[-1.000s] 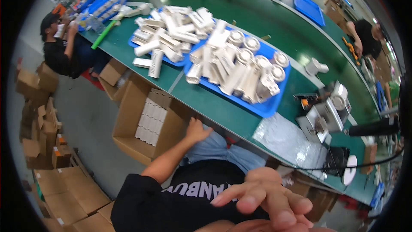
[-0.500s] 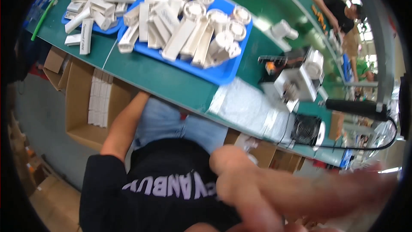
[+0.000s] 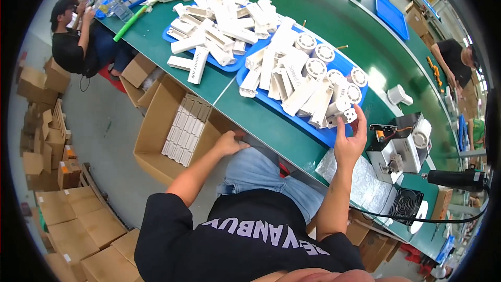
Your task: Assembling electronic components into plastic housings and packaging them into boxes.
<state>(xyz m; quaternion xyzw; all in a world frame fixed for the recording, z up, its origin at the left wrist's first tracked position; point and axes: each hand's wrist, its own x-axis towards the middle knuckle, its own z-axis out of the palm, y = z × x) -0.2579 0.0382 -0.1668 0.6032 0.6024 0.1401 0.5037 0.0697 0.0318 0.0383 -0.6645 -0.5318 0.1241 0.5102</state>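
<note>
My right hand reaches to the right end of a blue tray. Its thumb and fingers close round a white plastic part with small openings in its end. In that tray lie long white plastic housings and several round slotted white caps. My left hand is low by the table's front edge, beside my thigh and a cardboard box. The left thumb and forefinger look apart, with nothing visible between them; the other fingers are partly hidden.
A second blue tray of white housings stands to the left. White pieces lie stacked in the box. Rightward are a small machine, bubble wrap, a black fan and a black-handled tool. Co-workers sit at far left and right.
My right hand, blurred and raised close to the camera before, is now down at the tray on a white part. My left hand has come into view. The view has shifted, showing more floor at left.
</note>
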